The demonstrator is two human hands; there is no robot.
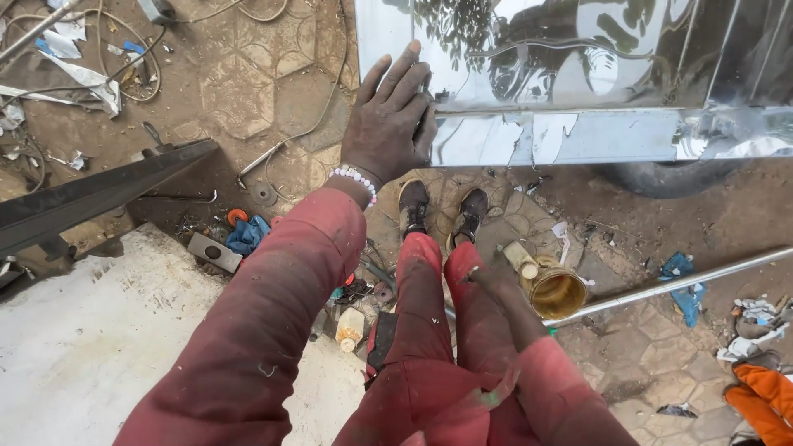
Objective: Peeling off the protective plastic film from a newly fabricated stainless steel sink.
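The left hand (388, 124) lies flat, fingers spread, against the left edge of the mirror-bright steel sheet (578, 74), holding nothing. The right hand (487, 279) hangs by the knee; its grip cannot be made out. Beside it a gold tin (558, 293) stands open, apparently empty, on the paved ground (273, 91).

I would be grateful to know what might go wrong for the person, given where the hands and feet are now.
1. The left hand presses on the mirror-polished steel panel near its edge; a slip could cut the fingers.
2. Wires, scraps and a steel tube lie around the shoes; tripping seems likely.
3. The right hand hangs close above an open tin, which it could knock over.
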